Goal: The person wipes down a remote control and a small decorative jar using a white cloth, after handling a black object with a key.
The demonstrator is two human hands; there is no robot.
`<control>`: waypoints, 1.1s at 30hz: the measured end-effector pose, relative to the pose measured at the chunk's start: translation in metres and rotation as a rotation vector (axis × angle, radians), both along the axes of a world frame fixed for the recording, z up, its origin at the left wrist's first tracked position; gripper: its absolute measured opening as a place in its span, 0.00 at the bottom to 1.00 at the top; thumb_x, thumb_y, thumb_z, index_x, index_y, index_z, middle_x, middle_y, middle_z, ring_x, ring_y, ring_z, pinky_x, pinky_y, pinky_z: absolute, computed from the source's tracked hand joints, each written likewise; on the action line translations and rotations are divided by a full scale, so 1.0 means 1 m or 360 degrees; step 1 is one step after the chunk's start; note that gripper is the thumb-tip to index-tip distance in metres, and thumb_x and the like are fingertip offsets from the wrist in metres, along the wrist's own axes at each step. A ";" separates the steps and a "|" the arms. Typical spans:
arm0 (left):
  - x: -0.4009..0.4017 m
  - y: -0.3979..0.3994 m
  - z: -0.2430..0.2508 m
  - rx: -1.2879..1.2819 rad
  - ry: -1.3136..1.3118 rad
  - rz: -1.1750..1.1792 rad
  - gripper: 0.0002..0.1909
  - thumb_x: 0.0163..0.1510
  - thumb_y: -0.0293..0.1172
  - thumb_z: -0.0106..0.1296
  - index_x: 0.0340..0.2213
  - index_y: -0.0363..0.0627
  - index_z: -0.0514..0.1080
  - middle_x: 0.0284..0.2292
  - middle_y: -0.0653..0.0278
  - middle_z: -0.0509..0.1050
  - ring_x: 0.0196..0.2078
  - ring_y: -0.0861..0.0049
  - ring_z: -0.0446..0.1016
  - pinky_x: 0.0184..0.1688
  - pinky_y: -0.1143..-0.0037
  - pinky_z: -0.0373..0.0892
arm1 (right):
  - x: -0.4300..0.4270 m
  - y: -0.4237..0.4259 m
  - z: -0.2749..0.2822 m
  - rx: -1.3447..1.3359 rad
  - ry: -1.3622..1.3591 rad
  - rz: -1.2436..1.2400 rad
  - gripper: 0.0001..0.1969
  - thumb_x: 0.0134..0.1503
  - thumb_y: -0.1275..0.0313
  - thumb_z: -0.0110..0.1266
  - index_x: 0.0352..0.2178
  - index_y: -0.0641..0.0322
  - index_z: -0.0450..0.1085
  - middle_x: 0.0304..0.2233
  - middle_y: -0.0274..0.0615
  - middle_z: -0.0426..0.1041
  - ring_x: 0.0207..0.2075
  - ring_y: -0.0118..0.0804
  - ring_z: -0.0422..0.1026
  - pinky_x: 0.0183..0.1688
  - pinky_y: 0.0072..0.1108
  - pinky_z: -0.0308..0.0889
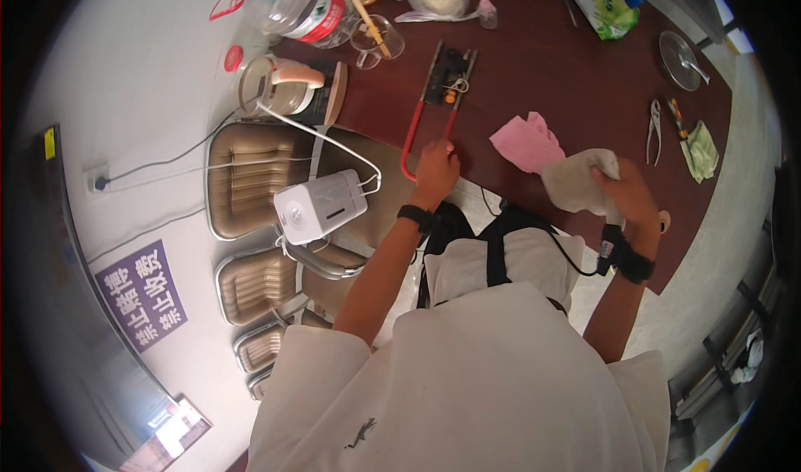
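My left hand [437,168] is closed around the red handle of a U-shaped metal tool [410,131] whose two grey arms lie over the dark red table. Between those arms are a black object [436,84] and a small tied cord with an orange piece. My right hand [629,190] grips a greyish-white cloth [579,181] above the table's near edge. A pink cloth [529,142] lies crumpled between my hands, close to the white one. To the right of it are pliers [654,133], a screwdriver with an orange and black handle [676,117] and a green cloth [700,152].
Across the table [532,65] stand a large plastic bottle [313,12], a glass mug [377,39], a glass kettle [275,87], a wipes pack [604,3] and a clear bowl [679,59]. Brown chairs [250,181] and a white box-shaped device [320,207] with cables are at left.
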State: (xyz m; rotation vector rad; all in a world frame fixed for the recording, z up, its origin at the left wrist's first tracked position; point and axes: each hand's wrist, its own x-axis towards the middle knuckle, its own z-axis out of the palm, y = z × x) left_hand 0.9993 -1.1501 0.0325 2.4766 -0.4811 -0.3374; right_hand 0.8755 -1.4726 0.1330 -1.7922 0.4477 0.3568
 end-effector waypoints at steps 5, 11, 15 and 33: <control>-0.003 -0.063 -0.008 -0.0077 -0.0143 -0.0384 0.12 0.41 0.23 0.50 0.32 0.39 0.65 0.34 0.53 0.67 0.38 0.55 0.66 0.39 0.65 0.64 | -0.041 -0.038 -0.022 -0.0113 0.0178 -0.0622 0.17 0.52 0.62 0.51 0.25 0.71 0.68 0.18 0.37 0.66 0.22 0.26 0.63 0.26 0.23 0.60; -0.020 -0.111 -0.005 0.0121 -0.0136 -0.0509 0.18 0.40 0.22 0.52 0.36 0.40 0.65 0.41 0.53 0.65 0.43 0.55 0.64 0.43 0.65 0.64 | -0.066 -0.036 -0.056 -0.0351 0.0385 -0.0719 0.23 0.50 0.56 0.53 0.20 0.72 0.64 0.15 0.37 0.60 0.20 0.25 0.59 0.22 0.25 0.57; -0.026 -0.107 -0.011 0.0190 -0.0195 -0.0617 0.20 0.40 0.22 0.50 0.39 0.37 0.64 0.43 0.49 0.64 0.46 0.53 0.62 0.46 0.64 0.62 | -0.067 -0.021 -0.052 -0.0350 0.0481 -0.0597 0.25 0.50 0.54 0.52 0.20 0.73 0.65 0.15 0.44 0.63 0.19 0.30 0.61 0.24 0.28 0.58; -0.031 -0.064 -0.019 0.0865 0.0076 -0.0690 0.34 0.44 0.30 0.50 0.53 0.31 0.52 0.56 0.39 0.47 0.57 0.45 0.50 0.56 0.63 0.56 | -0.069 -0.005 -0.123 -0.1356 -0.0192 0.0117 0.34 0.40 0.87 0.43 0.53 0.55 0.56 0.59 0.42 0.49 0.59 0.48 0.49 0.58 0.38 0.47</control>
